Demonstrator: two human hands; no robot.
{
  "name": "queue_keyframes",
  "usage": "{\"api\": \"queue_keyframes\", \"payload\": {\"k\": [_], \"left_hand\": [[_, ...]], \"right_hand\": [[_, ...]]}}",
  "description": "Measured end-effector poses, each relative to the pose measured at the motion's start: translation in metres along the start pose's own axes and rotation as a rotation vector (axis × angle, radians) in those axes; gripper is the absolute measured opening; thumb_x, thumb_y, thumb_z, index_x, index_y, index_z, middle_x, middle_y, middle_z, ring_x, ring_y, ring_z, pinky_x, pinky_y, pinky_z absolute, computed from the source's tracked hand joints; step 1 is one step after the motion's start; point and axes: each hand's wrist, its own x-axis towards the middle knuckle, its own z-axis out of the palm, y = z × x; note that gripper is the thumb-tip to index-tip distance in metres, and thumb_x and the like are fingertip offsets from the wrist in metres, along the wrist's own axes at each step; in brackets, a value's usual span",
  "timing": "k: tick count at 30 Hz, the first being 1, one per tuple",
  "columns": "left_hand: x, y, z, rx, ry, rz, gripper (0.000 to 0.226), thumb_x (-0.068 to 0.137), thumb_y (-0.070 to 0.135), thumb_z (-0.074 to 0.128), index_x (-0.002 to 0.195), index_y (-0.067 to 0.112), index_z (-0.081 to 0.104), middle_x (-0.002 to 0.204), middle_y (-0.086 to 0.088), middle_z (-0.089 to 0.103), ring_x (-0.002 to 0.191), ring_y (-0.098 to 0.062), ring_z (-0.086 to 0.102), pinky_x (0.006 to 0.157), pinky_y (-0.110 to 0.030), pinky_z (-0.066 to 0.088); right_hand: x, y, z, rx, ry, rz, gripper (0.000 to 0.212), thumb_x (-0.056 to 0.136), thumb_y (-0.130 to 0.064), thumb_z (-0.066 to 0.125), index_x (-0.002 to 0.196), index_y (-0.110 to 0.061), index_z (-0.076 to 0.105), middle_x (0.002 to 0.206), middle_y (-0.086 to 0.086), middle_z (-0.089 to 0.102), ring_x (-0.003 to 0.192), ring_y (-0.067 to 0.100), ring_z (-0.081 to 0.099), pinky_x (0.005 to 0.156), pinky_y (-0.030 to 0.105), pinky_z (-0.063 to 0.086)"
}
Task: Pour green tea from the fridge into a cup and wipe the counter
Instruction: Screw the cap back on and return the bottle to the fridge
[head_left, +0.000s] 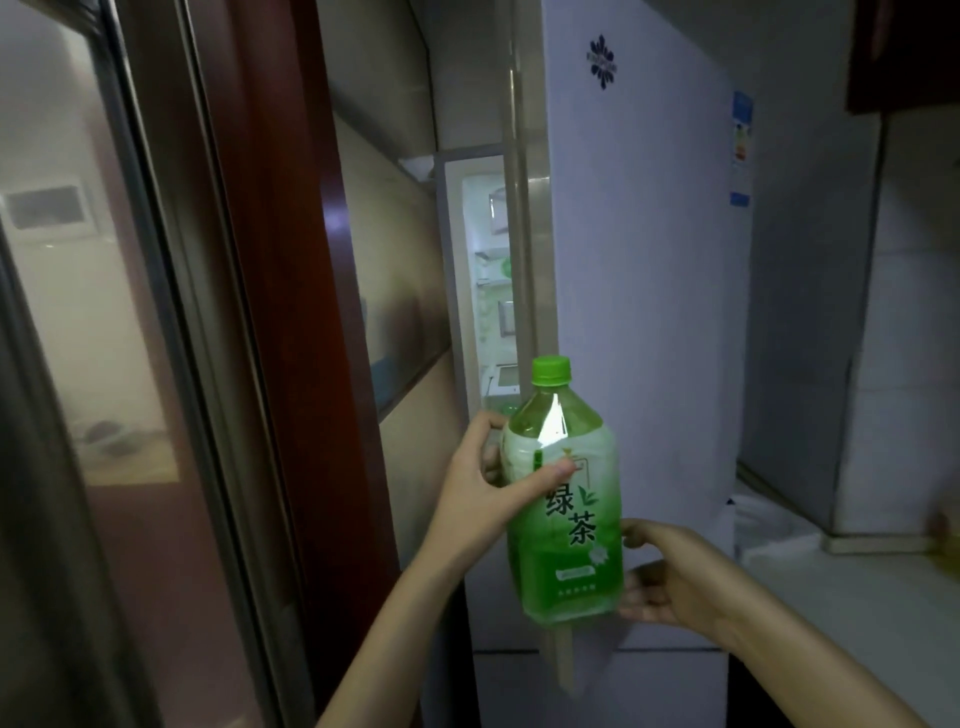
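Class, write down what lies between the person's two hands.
The green tea bottle, gripped by the left hand high and the right hand low, in the head view.

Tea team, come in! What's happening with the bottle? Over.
Left hand grips green tea bottle, right hand holds its base. Cap on. Fridge door ajar behind.

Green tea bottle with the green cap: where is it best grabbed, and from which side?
Grip the large clear plastic bottle of green tea around its wide labelled body, from the sides, since it stands nearly upright. The left hand holds below the shoulder; the right hand cups the lower part. The green screw cap looks too small.
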Motion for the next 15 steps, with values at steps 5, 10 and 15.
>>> {"api": "queue_keyframes", "payload": {"k": [5, 10, 15], "left_hand": [[-0.014, 0.01, 0.027, -0.007, -0.019, 0.014, 0.046, 0.068, 0.022, 0.088, 0.094, 0.013, 0.052, 0.089, -0.01, 0.075, 0.082, -0.022, 0.073, 0.066, -0.026, 0.057], [-0.034, 0.018, 0.06, -0.027, 0.013, 0.002, 0.052, 0.065, 0.029, 0.087, 0.096, 0.008, 0.051, 0.085, -0.006, 0.075, 0.08, -0.018, 0.073, 0.064, -0.022, 0.055], [-0.054, 0.028, 0.108, -0.104, 0.041, -0.043, 0.049, 0.066, 0.02, 0.079, 0.101, 0.002, 0.051, 0.085, -0.007, 0.076, 0.081, -0.018, 0.073, 0.066, -0.022, 0.055]], "right_hand": [[-0.024, 0.006, -0.027, 0.016, 0.031, 0.005, 0.019, 0.092, -0.018, 0.045, 0.102, -0.015, 0.06, 0.074, 0.017, 0.053, 0.063, 0.029, 0.056, 0.062, 0.034, 0.055], [-0.056, 0.01, -0.066, 0.018, 0.046, -0.014, 0.028, 0.092, -0.012, 0.042, 0.101, -0.017, 0.067, 0.064, 0.012, 0.055, 0.057, 0.027, 0.056, 0.052, 0.029, 0.053], [-0.093, 0.016, -0.109, 0.029, 0.082, -0.022, 0.03, 0.093, -0.01, 0.04, 0.096, -0.015, 0.069, 0.056, 0.009, 0.053, 0.055, 0.022, 0.055, 0.054, 0.028, 0.054]]}}
